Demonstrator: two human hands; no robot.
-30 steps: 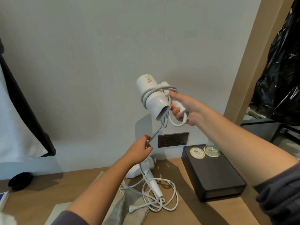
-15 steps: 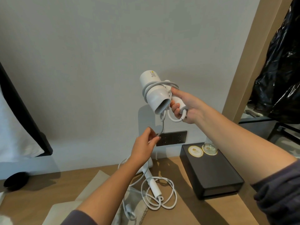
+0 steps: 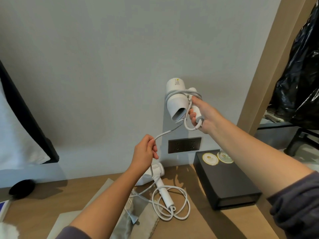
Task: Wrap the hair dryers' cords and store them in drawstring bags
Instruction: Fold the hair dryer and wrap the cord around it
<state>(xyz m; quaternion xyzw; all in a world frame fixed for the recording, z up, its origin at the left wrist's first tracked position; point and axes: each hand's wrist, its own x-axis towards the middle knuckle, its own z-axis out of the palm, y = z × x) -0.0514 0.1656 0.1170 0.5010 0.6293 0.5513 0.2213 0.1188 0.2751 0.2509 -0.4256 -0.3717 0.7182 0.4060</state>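
Right hand point(image 3: 205, 116) clenches the hair dryer point(image 3: 177, 100) handle aloft; left hand point(image 3: 146, 152) pinches its cord point(image 3: 165, 133) taut for the next wrap.

One hair dryer point(image 3: 176, 102) is held up in front of the wall point(image 3: 103, 66) by the right hand point(image 3: 205, 116). Its cord point(image 3: 165, 133) is looped around it and led down and left to the left hand point(image 3: 145, 152). A second hair dryer point(image 3: 156, 171) is laid on the surface point(image 3: 69, 190) below the hands, near the wall. A loose cord point(image 3: 183, 200) is spread in front of it. A bag point(image 3: 143, 219) is laid left of that. A box point(image 3: 227, 181) is set to the right.
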